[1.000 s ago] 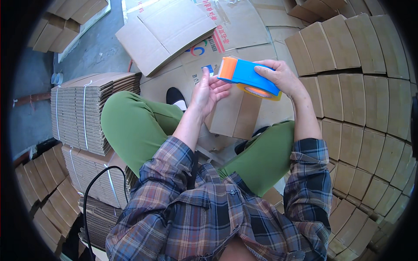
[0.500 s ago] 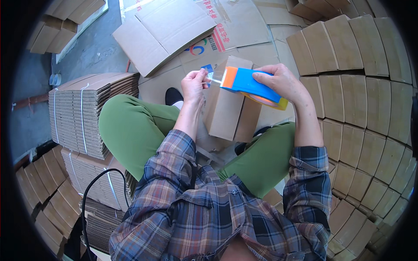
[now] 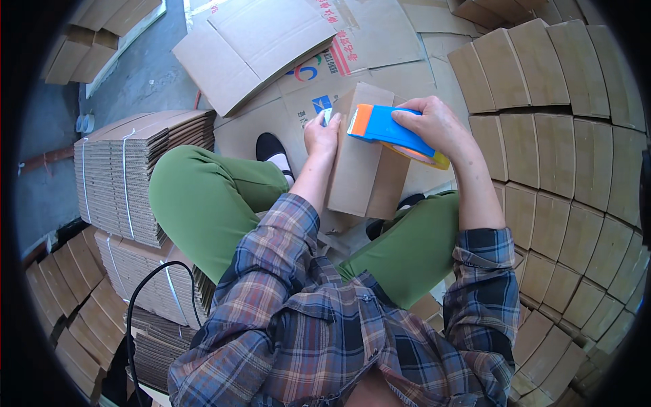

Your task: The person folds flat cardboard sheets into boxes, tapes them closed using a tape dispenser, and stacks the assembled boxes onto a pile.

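A closed brown carton (image 3: pixel 357 159) stands upright between my knees, its long top toward me. My right hand (image 3: pixel 434 129) is wrapped round a blue tape dispenser (image 3: pixel 393 127) with an orange front end and a yellow rear part. The dispenser is over the carton's right side, its orange end pointing left. My left hand (image 3: pixel 321 136) is against the carton's left side, thumb and forefinger apart at the tips. Its other fingers are partly hidden. Clear tape is too faint to trace between the hand and the dispenser.
Folded flat cartons (image 3: pixel 261 51) lie on printed cardboard (image 3: pixel 380 41) ahead. Strapped bundles of flat cartons (image 3: pixel 129 180) are stacked at my left, beside a black cable (image 3: pixel 139 288). Rows of brown boxes (image 3: pixel 542 142) form a wall at my right.
My left hand has moved slightly right and down, from pulling tape out in front of the dispenser to the carton's left side. The dispenser in my right hand has shifted slightly right.
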Motion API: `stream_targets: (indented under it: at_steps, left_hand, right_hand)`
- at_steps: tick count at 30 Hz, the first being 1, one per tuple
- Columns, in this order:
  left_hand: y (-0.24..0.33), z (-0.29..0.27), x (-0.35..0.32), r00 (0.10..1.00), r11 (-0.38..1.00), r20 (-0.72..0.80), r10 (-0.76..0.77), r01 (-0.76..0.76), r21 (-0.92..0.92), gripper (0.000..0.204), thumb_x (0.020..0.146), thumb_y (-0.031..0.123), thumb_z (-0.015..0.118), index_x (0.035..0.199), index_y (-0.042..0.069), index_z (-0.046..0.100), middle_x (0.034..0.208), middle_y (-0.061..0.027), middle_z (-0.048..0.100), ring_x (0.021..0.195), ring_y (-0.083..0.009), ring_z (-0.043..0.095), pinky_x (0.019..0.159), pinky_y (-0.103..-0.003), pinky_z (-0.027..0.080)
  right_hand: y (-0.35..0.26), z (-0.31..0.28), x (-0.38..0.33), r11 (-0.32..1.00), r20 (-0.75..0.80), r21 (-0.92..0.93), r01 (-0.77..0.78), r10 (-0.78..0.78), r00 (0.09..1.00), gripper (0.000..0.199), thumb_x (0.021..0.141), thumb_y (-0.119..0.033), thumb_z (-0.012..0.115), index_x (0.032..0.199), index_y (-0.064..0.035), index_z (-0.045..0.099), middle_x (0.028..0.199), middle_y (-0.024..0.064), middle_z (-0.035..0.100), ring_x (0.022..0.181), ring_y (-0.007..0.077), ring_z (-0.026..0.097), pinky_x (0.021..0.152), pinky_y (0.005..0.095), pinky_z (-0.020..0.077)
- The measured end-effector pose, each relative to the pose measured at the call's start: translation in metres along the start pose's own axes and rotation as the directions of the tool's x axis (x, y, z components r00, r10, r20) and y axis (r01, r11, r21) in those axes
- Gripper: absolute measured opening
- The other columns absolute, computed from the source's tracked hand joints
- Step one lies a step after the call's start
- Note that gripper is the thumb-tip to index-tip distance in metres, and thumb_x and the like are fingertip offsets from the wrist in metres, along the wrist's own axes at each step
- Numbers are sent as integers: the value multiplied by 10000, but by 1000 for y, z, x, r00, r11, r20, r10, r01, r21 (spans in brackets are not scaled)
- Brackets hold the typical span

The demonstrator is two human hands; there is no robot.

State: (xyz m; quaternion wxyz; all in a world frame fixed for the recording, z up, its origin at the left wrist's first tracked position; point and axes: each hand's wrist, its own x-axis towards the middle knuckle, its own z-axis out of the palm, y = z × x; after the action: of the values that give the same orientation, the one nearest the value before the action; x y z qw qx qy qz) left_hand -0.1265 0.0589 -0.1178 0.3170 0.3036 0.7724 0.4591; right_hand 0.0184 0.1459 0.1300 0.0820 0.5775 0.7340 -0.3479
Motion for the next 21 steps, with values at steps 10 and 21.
stream_targets:
  at_steps: [10,21]
  left_hand:
    - [28,-27,-33,912,988,410,22,43,-149,588,1017,456,359,1364,-7,467,1357,-237,500,1255,-252,487,1042,-333,358]
    - [123,-65,-102,324,578,638,699,-781,-236,187,842,207,637,945,52,618,997,-120,595,953,-277,580,837,-398,477]
  right_hand:
    - [0,-4,-6,997,-22,-25,-68,68,997,509,762,-465,632,964,-6,721,859,192,696,791,279,680,761,386,526]
    - [27,-15,-2,1000,85,-2,22,-22,996,657,772,-562,648,916,77,701,804,192,684,734,249,665,663,351,518]
